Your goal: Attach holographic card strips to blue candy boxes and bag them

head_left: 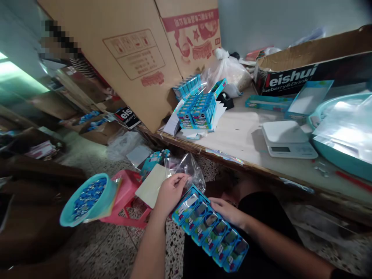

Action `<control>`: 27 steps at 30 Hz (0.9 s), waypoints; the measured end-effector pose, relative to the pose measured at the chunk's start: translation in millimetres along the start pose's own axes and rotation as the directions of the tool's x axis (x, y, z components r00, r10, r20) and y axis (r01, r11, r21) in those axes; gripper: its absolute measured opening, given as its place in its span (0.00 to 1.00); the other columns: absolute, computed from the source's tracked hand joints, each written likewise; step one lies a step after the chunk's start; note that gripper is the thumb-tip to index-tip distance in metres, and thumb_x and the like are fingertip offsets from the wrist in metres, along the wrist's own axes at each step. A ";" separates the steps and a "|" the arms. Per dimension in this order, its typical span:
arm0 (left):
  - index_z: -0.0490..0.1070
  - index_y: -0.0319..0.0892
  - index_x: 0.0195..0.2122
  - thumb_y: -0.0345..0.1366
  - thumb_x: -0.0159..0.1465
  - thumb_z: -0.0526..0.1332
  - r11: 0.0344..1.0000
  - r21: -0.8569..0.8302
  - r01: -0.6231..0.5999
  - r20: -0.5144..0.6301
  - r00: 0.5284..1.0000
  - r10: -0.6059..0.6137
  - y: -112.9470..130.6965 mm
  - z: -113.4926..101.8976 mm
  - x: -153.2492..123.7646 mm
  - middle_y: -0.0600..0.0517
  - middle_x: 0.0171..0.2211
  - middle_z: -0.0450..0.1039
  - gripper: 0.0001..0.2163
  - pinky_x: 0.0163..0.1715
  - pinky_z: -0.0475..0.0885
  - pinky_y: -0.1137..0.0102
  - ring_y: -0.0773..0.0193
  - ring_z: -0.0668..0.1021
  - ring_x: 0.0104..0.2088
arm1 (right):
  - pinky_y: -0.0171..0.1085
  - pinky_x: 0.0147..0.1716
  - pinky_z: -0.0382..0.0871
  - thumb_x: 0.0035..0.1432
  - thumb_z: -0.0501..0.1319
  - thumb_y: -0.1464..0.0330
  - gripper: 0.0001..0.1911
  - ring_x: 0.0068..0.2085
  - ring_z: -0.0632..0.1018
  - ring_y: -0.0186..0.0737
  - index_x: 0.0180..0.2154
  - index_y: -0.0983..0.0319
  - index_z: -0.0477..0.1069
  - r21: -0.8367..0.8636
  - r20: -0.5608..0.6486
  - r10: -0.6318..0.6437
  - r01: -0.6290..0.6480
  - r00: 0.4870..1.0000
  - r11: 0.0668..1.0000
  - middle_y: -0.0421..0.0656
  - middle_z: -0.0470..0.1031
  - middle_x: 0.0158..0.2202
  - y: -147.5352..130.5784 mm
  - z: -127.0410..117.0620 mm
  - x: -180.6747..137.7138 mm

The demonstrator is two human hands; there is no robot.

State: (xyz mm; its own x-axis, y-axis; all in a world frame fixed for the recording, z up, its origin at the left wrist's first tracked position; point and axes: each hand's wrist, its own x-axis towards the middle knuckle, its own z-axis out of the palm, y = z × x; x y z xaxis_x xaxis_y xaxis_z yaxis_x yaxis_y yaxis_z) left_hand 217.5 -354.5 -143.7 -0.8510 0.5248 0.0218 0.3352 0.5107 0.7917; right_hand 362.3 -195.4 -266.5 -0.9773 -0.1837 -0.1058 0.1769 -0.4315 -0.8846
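Note:
A row of several small blue candy boxes (210,228) lies across my lap, side by side. My right hand (228,211) rests on the row's upper side, fingers curled against it. My left hand (171,192) is at the row's far end, with its fingers pinched on a clear plastic bag (186,168) that hangs crumpled just above that end. The bag's mouth faces the first box.
A teal basin (87,199) of blue wrapped sweets sits on a pink stool (129,197) at my left. On the table (244,135) are stacked blue boxes (197,110), a white scale (287,139), a teal tub (343,131) and large cardboard cartons (130,50).

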 end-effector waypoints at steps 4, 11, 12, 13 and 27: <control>0.77 0.45 0.40 0.47 0.66 0.58 0.998 -0.057 -0.028 -0.013 1.000 0.028 10.0 -2.5 -16.9 0.50 0.42 0.81 0.13 0.47 0.72 0.66 0.60 0.80 0.44 | 0.42 0.45 0.69 0.59 0.59 0.43 0.30 0.40 0.77 0.43 0.48 0.61 0.75 0.001 -0.030 -0.012 0.012 0.999 1.000 0.43 0.79 0.37 4.3 0.6 -6.5; 0.78 0.46 0.36 0.43 0.67 0.59 0.970 0.102 -0.220 0.010 0.975 0.220 31.0 -6.2 -36.2 0.50 0.38 0.77 0.10 0.45 0.72 0.67 0.62 0.78 0.42 | 0.44 0.48 0.68 0.58 0.61 0.45 0.30 0.44 0.78 0.45 0.48 0.62 0.74 -0.083 -0.088 -0.019 0.011 0.996 0.996 0.45 0.79 0.43 -13.0 5.1 -21.7; 0.78 0.46 0.36 0.43 0.67 0.59 0.968 0.124 -0.220 0.004 0.975 0.221 32.7 -5.9 -39.0 0.50 0.38 0.77 0.11 0.45 0.72 0.67 0.62 0.78 0.42 | 0.45 0.48 0.68 0.58 0.61 0.45 0.30 0.44 0.78 0.46 0.48 0.63 0.74 -0.099 -0.098 -0.015 0.005 0.995 0.995 0.45 0.79 0.43 -15.0 5.8 -22.7; 0.78 0.46 0.37 0.43 0.67 0.58 0.966 0.142 -0.218 -0.010 0.975 0.222 33.7 -5.6 -41.9 0.50 0.38 0.77 0.11 0.45 0.72 0.67 0.61 0.78 0.42 | 0.45 0.49 0.69 0.57 0.61 0.45 0.31 0.45 0.78 0.47 0.48 0.63 0.74 -0.113 -0.106 -0.012 0.000 0.994 0.994 0.46 0.79 0.43 -16.5 6.2 -23.4; 0.75 0.46 0.39 0.51 0.66 0.56 0.997 0.077 0.006 -0.307 0.952 0.018 42.8 -9.2 -57.5 0.50 0.39 0.80 0.15 0.46 0.72 0.63 0.56 0.79 0.43 | 0.48 0.51 0.70 0.55 0.64 0.46 0.33 0.50 0.78 0.54 0.53 0.64 0.72 -0.229 -0.051 -0.030 0.018 0.998 0.973 0.49 0.78 0.49 -31.6 21.6 -28.6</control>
State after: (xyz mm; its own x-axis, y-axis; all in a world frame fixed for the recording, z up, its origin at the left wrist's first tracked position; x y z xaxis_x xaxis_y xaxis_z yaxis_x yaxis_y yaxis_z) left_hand 277.1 -369.0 -105.4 -0.9278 0.2999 0.2222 0.3603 0.5648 0.7424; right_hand 387.2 -195.5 -225.7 -0.9869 -0.1252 -0.1020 0.1280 -0.2211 -0.9668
